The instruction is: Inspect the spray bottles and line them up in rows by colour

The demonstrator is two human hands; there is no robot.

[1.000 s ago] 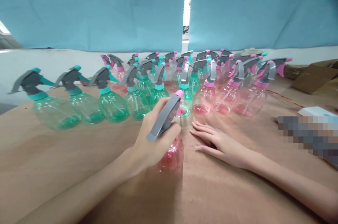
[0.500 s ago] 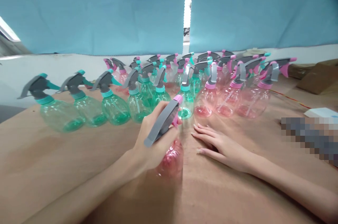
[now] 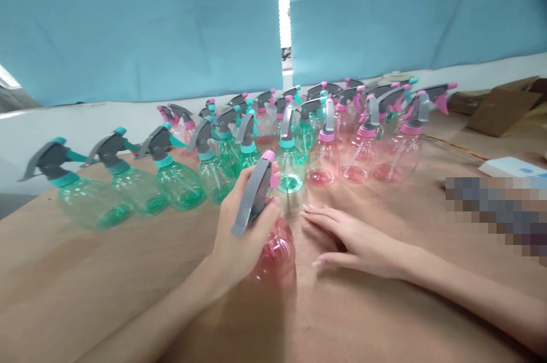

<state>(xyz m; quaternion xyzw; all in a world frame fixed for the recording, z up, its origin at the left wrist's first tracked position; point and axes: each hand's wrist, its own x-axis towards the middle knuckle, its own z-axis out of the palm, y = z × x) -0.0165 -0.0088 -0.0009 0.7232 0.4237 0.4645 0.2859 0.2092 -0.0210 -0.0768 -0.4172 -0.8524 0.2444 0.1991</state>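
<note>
My left hand (image 3: 244,232) is wrapped round the neck of a pink spray bottle (image 3: 278,252) with a grey trigger head and pink nozzle. The bottle is upright, close to me, and its neck is hidden by my fingers. My right hand (image 3: 350,240) rests palm down on the tabletop (image 3: 363,317) to the right of it, fingers stretched out, touching no bottle. Beyond my hands stands a front row of spray bottles. Green ones, such as a green spray bottle (image 3: 179,186), are on the left and middle, and pink ones, such as a pink spray bottle (image 3: 322,160), on the right.
More green and pink spray bottles crowd behind the front row. At the right lie a white box (image 3: 513,168), a thin red and yellow cord (image 3: 457,146) and brown cardboard (image 3: 504,109). A blue curtain (image 3: 149,21) hangs at the back.
The view has turned and tilted slightly, shifting most bottles left. My left hand still grips the pink spray bottle; my right hand stays flat, its thumb a little farther from the fingers.
</note>
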